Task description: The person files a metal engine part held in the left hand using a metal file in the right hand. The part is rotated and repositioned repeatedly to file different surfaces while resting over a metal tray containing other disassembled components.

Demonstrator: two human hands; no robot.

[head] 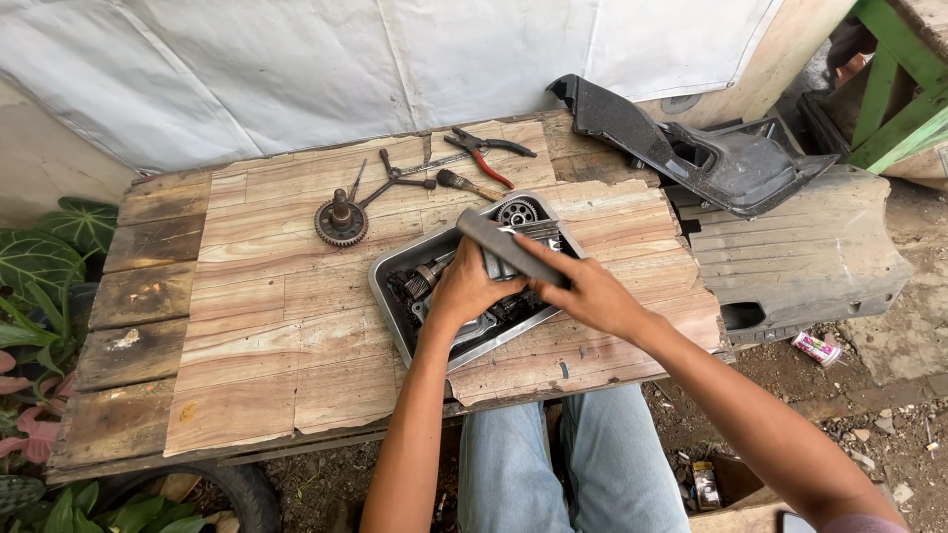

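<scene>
Here a metal tray (387, 279) sits slanted near the front edge of a wooden table (257, 326), and it is full of oily, dark machine parts (499, 314). A round gear-like piece (516, 210) lies in its far corner, and a small ribbed cylinder (425, 280) lies near its left wall. The left hand (466, 286) reaches down into the tray with its fingers curled over the parts; what exactly it grips is hidden under the palm. The right hand (585, 288) is closed around the near end of a long grey flat bar (504, 244), which lies slantwise over the tray, its far end pointing up and left.

Beyond the tray, a toothed gear on a short shaft (341, 220) stands on the boards. Near it lie a cross-shaped wrench (393, 182), a pair of pliers with red handles (486, 153) and a small brush (464, 184). The table is made of pale, patched planks, with darker, worn boards along its left side.

At the right, a black plastic cover (691, 148) leans over the table's far corner, and a larger grey moulded panel (800, 257) lies beside it. A white sheet (346, 59) hangs behind the table. Green leaves (39, 266) grow at the left, a tyre (237, 489) shows under the front edge, and the ground at the right is bare dirt with scraps. The person's knees in blue jeans (553, 464) sit below the table edge.
</scene>
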